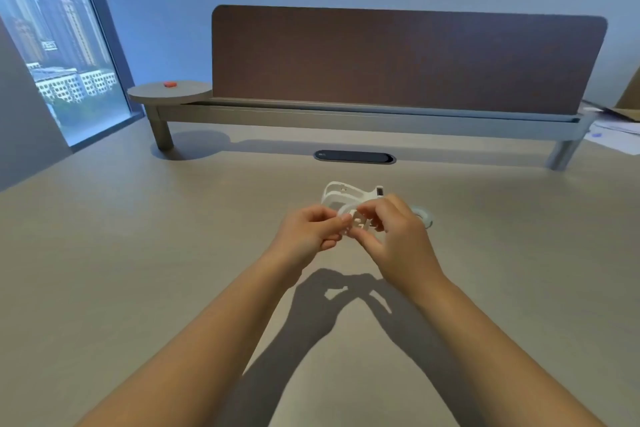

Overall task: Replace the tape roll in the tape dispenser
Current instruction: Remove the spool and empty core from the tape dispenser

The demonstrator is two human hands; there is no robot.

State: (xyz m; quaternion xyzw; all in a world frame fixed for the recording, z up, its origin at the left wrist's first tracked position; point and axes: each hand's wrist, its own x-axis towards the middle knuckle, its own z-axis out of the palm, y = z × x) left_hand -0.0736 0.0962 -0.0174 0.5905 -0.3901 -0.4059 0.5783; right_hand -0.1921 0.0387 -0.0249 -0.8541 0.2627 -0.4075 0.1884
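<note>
A white plastic tape dispenser (pixel 346 196) is held above the desk in the middle of the view. My left hand (pixel 308 234) pinches its near left side, and my right hand (pixel 398 239) grips its near right side, fingers over a small white hub piece (pixel 360 220) between them. A clear tape roll (pixel 424 215) lies flat on the desk just behind my right hand, partly hidden by it. The dispenser's cutter end (pixel 379 191) points to the right.
The beige desk (pixel 138 253) spreads all around. A brown divider panel (pixel 398 59) on a raised shelf (pixel 311 111) stands at the back, with a dark cable slot (pixel 355 157) before it. A small orange object (pixel 169 84) sits on the shelf's round end. Papers (pixel 613 135) lie far right.
</note>
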